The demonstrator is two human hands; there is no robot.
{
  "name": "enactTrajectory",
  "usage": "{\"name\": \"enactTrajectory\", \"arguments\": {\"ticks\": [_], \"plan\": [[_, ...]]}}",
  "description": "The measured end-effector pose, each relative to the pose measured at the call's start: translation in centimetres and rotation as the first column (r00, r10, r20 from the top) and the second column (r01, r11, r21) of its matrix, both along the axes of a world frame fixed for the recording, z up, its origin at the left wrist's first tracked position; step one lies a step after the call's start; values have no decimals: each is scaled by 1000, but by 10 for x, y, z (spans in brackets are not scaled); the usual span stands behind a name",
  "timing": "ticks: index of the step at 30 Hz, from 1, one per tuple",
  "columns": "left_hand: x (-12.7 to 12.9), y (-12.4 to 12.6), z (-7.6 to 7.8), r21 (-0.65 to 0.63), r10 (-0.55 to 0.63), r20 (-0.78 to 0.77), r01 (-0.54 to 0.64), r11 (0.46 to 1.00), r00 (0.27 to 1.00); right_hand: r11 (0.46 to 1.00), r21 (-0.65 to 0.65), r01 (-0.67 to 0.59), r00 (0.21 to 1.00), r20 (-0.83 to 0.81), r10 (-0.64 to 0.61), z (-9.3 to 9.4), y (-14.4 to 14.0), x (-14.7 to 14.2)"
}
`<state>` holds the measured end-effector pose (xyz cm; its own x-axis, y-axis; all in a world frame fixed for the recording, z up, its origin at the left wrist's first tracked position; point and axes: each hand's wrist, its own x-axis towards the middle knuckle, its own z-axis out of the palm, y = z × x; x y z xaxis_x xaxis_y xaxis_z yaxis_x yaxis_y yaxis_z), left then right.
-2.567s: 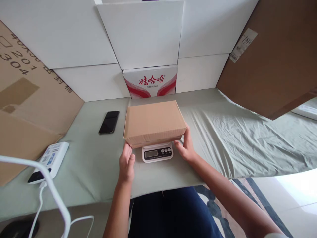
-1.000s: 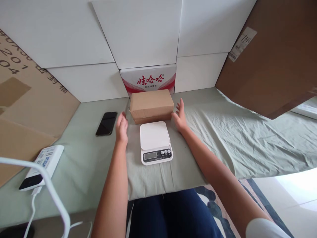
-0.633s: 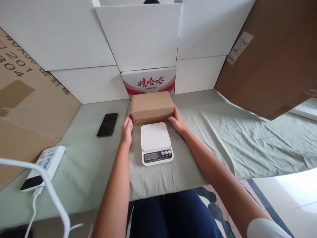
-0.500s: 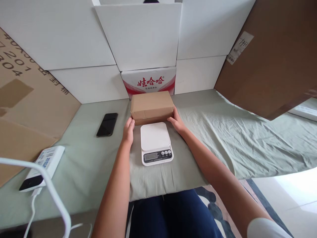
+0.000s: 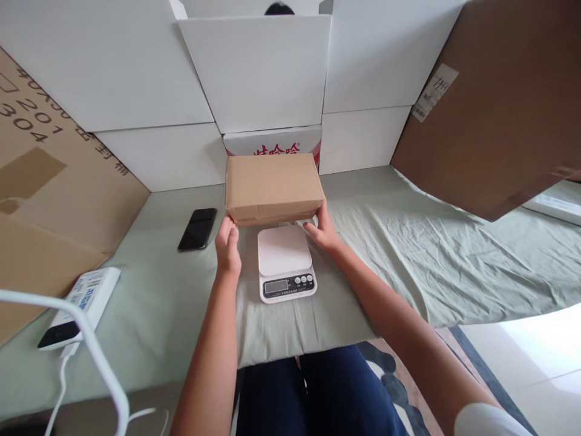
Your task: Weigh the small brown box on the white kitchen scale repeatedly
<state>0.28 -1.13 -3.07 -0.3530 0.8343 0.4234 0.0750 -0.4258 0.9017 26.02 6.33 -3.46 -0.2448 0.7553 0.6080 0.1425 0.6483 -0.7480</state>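
Observation:
Between my two hands is a brown cardboard box, lifted and tipped a little so its top faces me. My left hand grips its near left corner, with the fingertips partly hidden beneath. At the near right corner, my right hand is closed on the box, thumb towards the front. Just below the box on the cloth sits a white kitchen scale with a flat platform. Its display and round buttons face me, and the display looks blank.
A black phone lies left of the scale. Farther left are a white power strip and a white curved tube. White panels and a red-lettered carton stand behind. Large cardboard boxes flank the cloth-covered table.
Both hands have raised the cardboard box off the cloth, so it now hides more of the red-lettered carton. The scale has stayed in place.

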Motion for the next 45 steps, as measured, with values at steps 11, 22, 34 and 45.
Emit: {"name": "enactTrajectory", "arguments": {"ticks": [11, 22, 34, 45], "plan": [[35, -119, -34, -27, 145, 91, -143, 989, 985, 985, 145, 94, 984, 138, -115, -8, -97, 27], [38, -120, -28, -65, 104, 89, -98, 993, 991, 988, 87, 130, 980, 142, -142, -9, -103, 26], [43, -121, -20, -5, 127, 74, -127, 992, 989, 981, 46, 187, 980, 56, -190, -6, -109, 28], [28, -115, -1, 13, 82, -4, -81, 997, 997, 998, -18, 58, 998, -25, -58, 26, -108, 22]]}}
